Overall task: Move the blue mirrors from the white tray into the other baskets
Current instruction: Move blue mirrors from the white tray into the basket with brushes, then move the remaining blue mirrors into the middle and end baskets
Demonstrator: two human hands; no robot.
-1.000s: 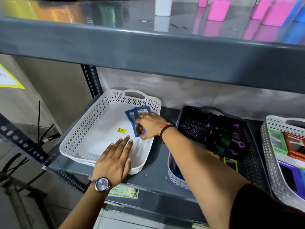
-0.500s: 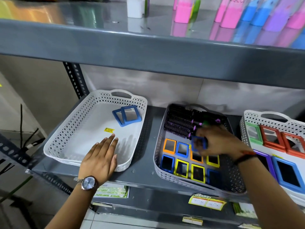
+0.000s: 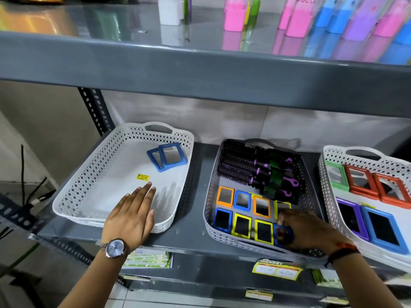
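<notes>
White tray: a lattice-walled tray sitting at the left end of a grey metal shelf; everything below is placed relative to it.
Blue mirrors in the tray: two small blue-framed mirrors, overlapping each other, lying flat near the tray's far right corner, just below its handle.
Price sticker: a yellow label on the tray floor, toward the near side from the two mirrors.
Left hand: lies palm down over the tray's near rim, fingers stretched out and flat onto the tray floor, gripping nothing; a wristwatch is on the wrist.
Grey basket: stands on the shelf just to the right of the tray; small mirrors with orange, blue and yellow frames lie in rows in its near half.
Hairbrushes: black brushes with purple and green handles, stacked in the grey basket's far half.
Right hand: reaches into the near right corner of the grey basket, fingers curled around a blue mirror and holding it low at the end of the front row.
Second white basket: further right of the tray, past the grey basket, holding larger mirrors framed in green, red, purple and blue.
Upper shelf: above the tray, carrying blurred pink, blue and purple bottles.
</notes>
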